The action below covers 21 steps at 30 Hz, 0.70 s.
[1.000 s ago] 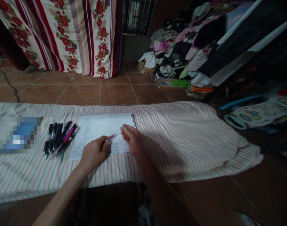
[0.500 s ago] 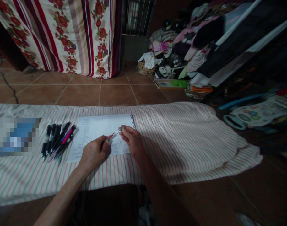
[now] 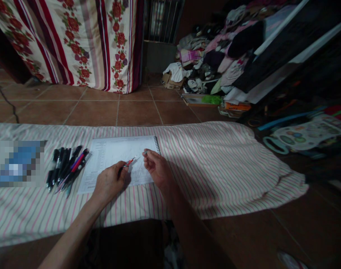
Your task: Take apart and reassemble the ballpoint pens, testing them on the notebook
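My left hand (image 3: 110, 182) is closed around a pen with a red barrel (image 3: 129, 162), its slim pale end pointing up and right. Just across from that end, my right hand (image 3: 156, 166) pinches a small greyish piece (image 3: 145, 151) between thumb and fingertips; its exact kind is too small to tell. A narrow gap separates the piece from the pen. Both hands are over a spiral notebook (image 3: 122, 144), which lies open at a page with print along its left side and faint marks. Left of the notebook, several black and coloured pens (image 3: 64, 166) lie in a loose bunch.
A striped cloth (image 3: 209, 160) covers the low surface under everything. At the far left lies a blurred-out blue and grey item (image 3: 19, 162). Beyond are a tiled floor (image 3: 97, 106), a floral curtain (image 3: 75, 45) and a heap of clothes (image 3: 209, 59). A plastic toy-like panel (image 3: 302, 134) stands at right.
My right hand has drawn slightly away from the pen's end with the small piece, widening the gap. The left hand keeps its hold on the pen. The view has shifted a little.
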Available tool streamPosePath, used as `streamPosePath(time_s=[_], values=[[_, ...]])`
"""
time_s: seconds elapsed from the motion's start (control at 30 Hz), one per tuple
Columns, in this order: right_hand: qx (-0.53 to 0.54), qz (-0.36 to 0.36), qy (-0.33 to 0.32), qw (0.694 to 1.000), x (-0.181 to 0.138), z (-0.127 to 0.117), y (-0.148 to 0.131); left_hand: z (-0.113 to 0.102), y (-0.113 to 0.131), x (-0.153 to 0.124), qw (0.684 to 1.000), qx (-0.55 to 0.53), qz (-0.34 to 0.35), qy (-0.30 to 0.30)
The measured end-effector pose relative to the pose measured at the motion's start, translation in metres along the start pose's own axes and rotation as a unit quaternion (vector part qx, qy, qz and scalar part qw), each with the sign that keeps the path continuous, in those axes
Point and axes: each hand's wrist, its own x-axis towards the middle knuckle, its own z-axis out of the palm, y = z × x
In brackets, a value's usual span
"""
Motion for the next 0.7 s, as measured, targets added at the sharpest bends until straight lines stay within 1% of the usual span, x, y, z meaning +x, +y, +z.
streamPosePath(time_s=[0.27, 0.37, 0.57, 0.7], values=[[0.014, 0.039, -0.016, 0.999, -0.0010, 0.0005, -0.0035, 0.0000, 0.0013, -0.0005, 1.000, -0.003, 0.002, 0.007], [0.015, 0.039, -0.014, 0.999, -0.0015, 0.0008, -0.0035, 0.0009, 0.0009, -0.0006, 1.000, -0.005, 0.001, 0.013], [-0.036, -0.028, -0.005, 0.999, -0.0015, 0.0003, -0.0004, 0.0002, 0.0012, -0.0005, 1.000, -0.007, 0.001, 0.006], [-0.107, -0.082, 0.014, 0.991, 0.0013, -0.0028, 0.0035, -0.0002, 0.0014, -0.0006, 1.000, -0.003, -0.002, 0.009]])
